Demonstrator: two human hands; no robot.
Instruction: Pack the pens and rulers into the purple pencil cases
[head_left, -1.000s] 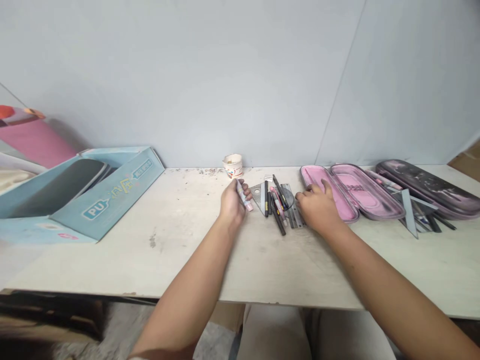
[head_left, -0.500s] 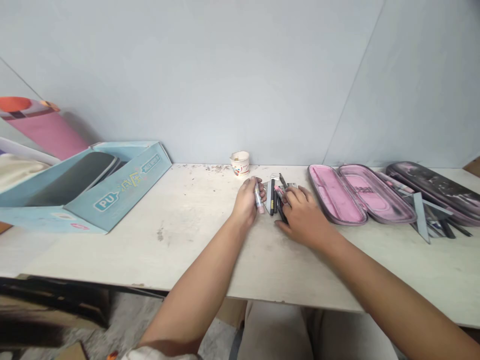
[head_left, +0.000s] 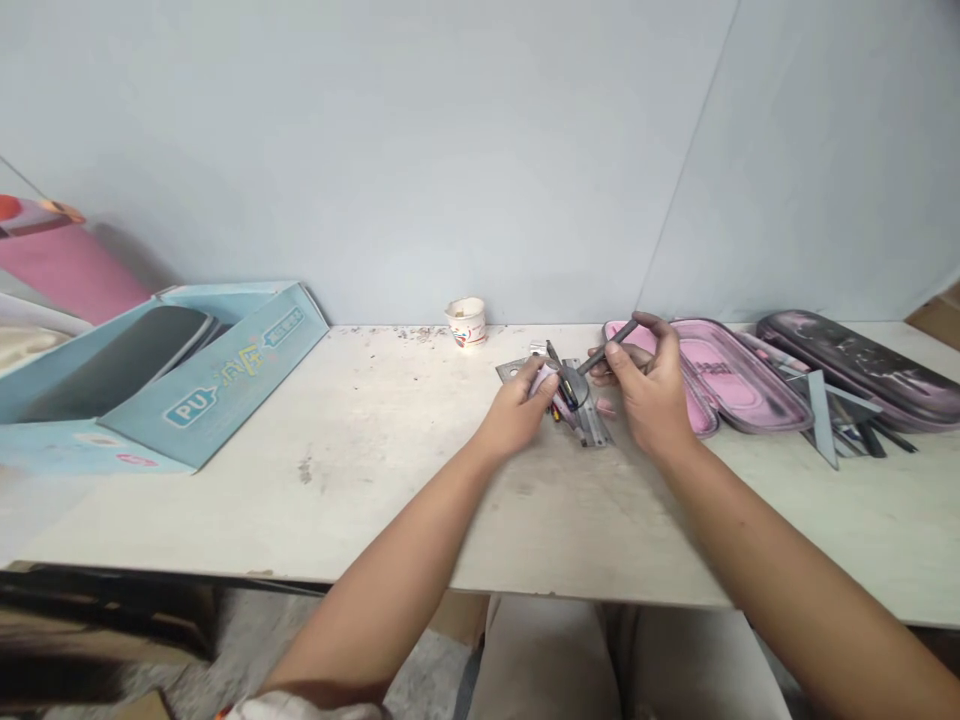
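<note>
My right hand (head_left: 651, 390) is closed on a dark pen (head_left: 609, 345), lifted off the table and tilted toward the open pink pencil case (head_left: 724, 372). My left hand (head_left: 519, 408) is closed round a pink-and-white marker (head_left: 545, 374) and rests over a small heap of pens and rulers (head_left: 581, 400) on the white table (head_left: 420, 480). A clear set square (head_left: 511, 369) pokes out behind my left hand. The heap lies between my two hands, just left of the pink case.
A light blue cardboard box (head_left: 225, 385) lies open at the left with a grey flat item inside. A small paper cup (head_left: 466, 322) stands by the back wall. At the far right sits a dark pencil case (head_left: 862, 370) with more rulers and pens (head_left: 840, 425) in front.
My right hand has risen from the heap holding a dark pen and moved right toward the pink case. My left hand slid right onto the heap, still gripping the marker.
</note>
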